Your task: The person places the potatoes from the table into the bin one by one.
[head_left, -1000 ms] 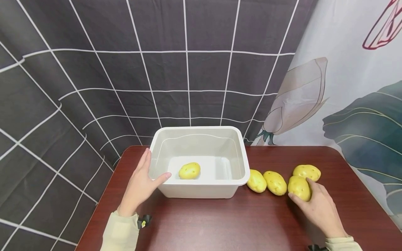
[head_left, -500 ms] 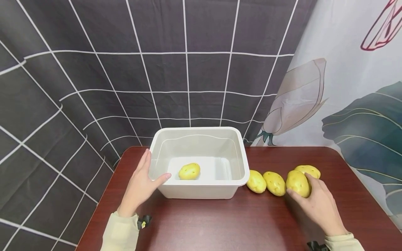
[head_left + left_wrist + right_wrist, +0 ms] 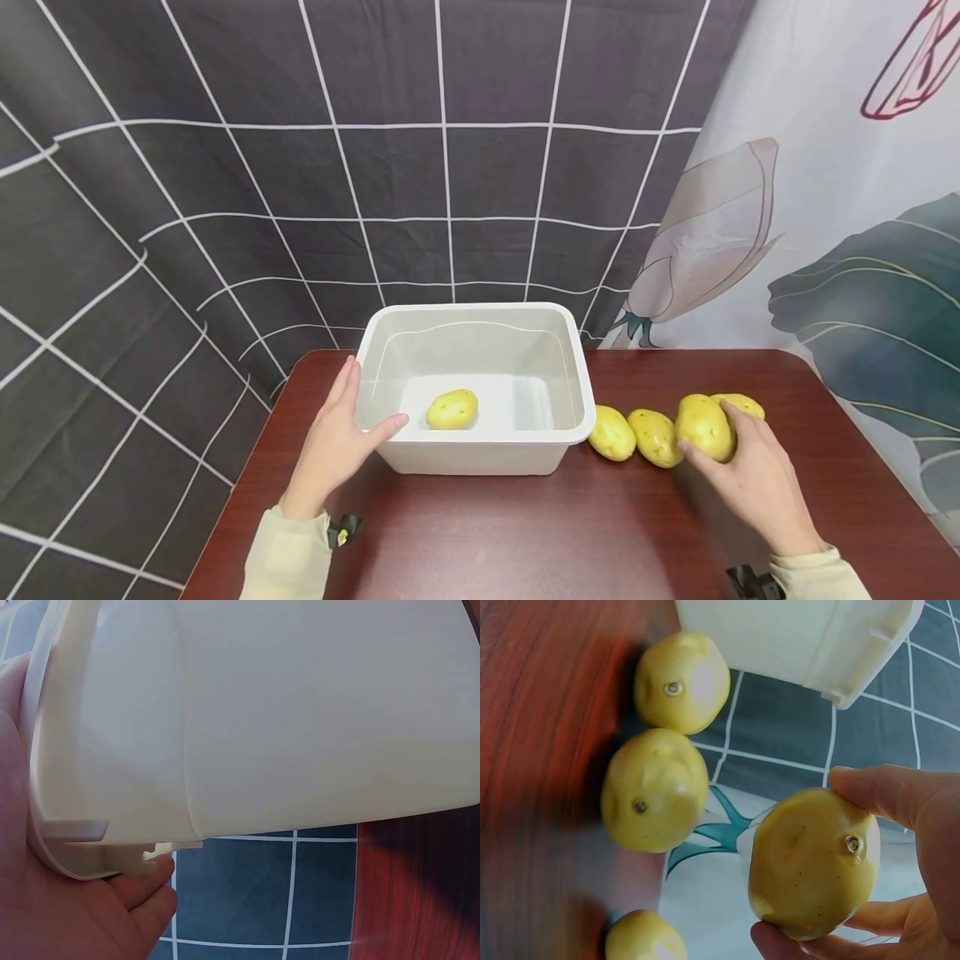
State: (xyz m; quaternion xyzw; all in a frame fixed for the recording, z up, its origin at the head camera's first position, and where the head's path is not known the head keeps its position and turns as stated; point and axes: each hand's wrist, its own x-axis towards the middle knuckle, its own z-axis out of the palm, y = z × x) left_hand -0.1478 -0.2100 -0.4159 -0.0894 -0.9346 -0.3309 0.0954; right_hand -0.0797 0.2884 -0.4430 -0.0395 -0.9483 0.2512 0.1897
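Observation:
A white plastic bin (image 3: 480, 456) stands on the table with one yellow potato (image 3: 452, 409) lying inside. My left hand (image 3: 335, 437) holds the bin at its near left corner, thumb over the front rim. In the left wrist view, fingers (image 3: 154, 900) reach below the rim on the outside. My right hand (image 3: 761, 483) grips another potato (image 3: 814, 862) between thumb and fingers, raised above the table. Two potatoes, one (image 3: 656, 437) nearer the hand and one (image 3: 612, 433) beside the bin, lie to its left. A further potato (image 3: 742, 406) is partly hidden behind the held one.
The dark red wooden table (image 3: 480, 533) ends just behind the bin. A dark grid-patterned cloth (image 3: 487, 175) hangs at the back and left, and a pale flower-printed cloth (image 3: 825, 208) at the right.
My right hand has lifted its potato and shifted slightly left and away from me, covering more of the potato behind. The left hand and bin stay in place.

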